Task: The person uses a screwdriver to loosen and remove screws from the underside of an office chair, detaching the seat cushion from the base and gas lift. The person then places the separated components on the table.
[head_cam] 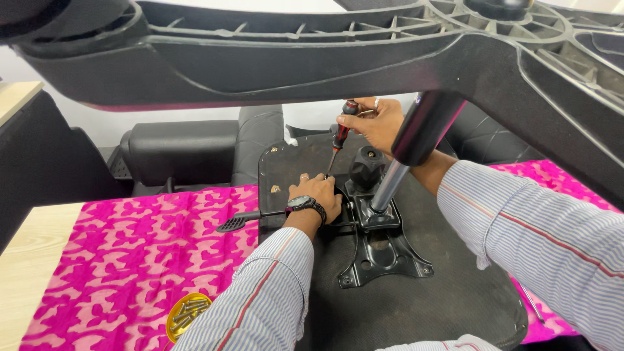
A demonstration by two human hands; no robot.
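Pink patterned cloth (pixel 130 253) covers a pale wooden table (pixel 26 260) beneath an upturned black chair seat (pixel 422 305). My right hand (pixel 377 123) grips a screwdriver (pixel 339 136) at centre; my left hand (pixel 318 195) presses the metal mechanism plate (pixel 383 253).

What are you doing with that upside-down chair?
A person is working on the underside of a chair seat lying on a pink cloth. The right hand holds a red-and-black screwdriver, tip down at the black metal plate. The left hand rests beside the tip. A yellow dish of screws sits nearby.
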